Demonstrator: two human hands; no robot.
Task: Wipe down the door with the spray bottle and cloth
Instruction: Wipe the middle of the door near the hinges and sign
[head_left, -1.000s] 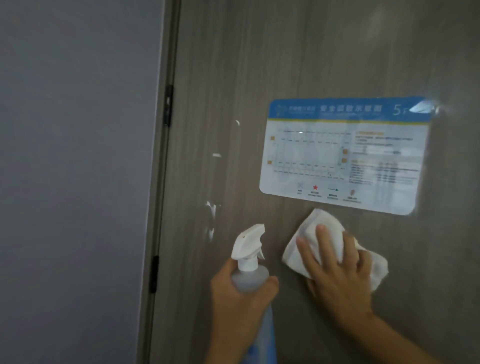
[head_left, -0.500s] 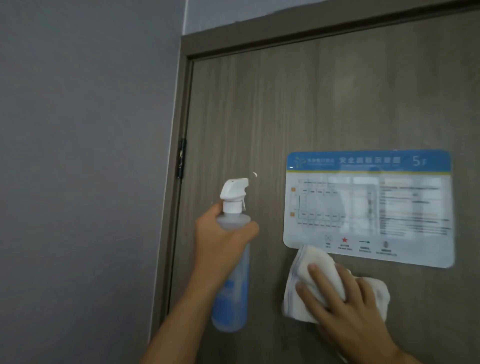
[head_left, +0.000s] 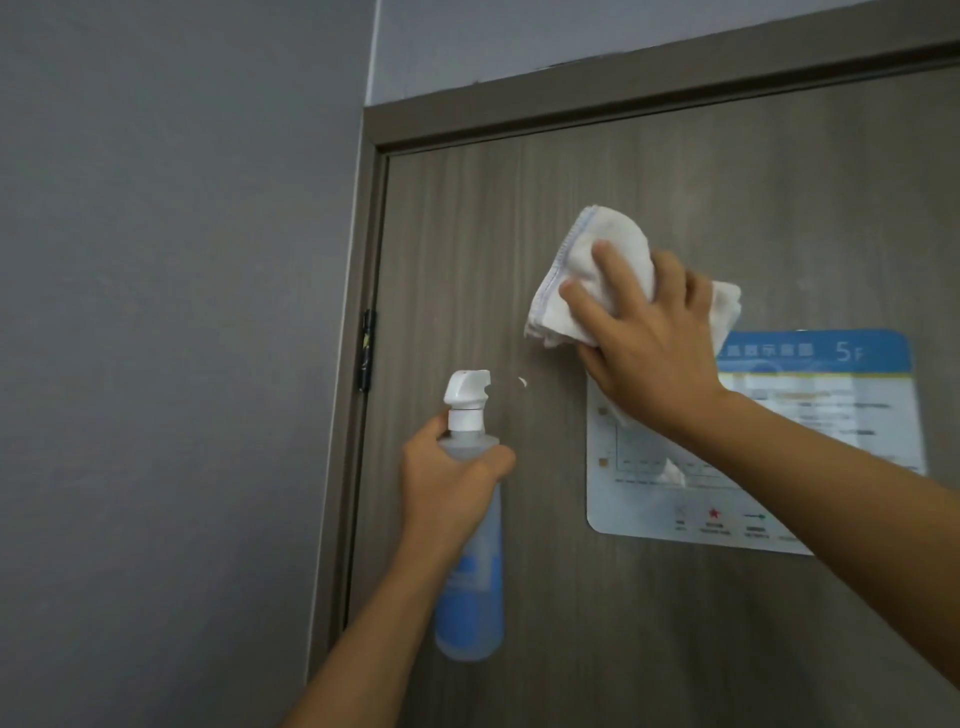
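The brown wood-grain door (head_left: 519, 208) fills the right side of the head view. My right hand (head_left: 649, 338) presses a crumpled white cloth (head_left: 613, 254) flat against the door, above the top left corner of a blue-and-white floor plan sign (head_left: 810, 431). My left hand (head_left: 447, 483) grips the neck of a clear spray bottle (head_left: 470, 597) with a white trigger head and blue label, held upright close to the door's left part. A small white fleck (head_left: 522, 382) sits on the door just right of the nozzle.
A grey wall (head_left: 182, 312) lies to the left. The dark door frame (head_left: 363, 260) runs up the left side and across the top, with a black hinge (head_left: 368, 351) on it.
My right hand has carried the cloth up from below the sign to above its top left corner. The view has tilted up, so the door's top frame shows. The bottle stays in my left hand.
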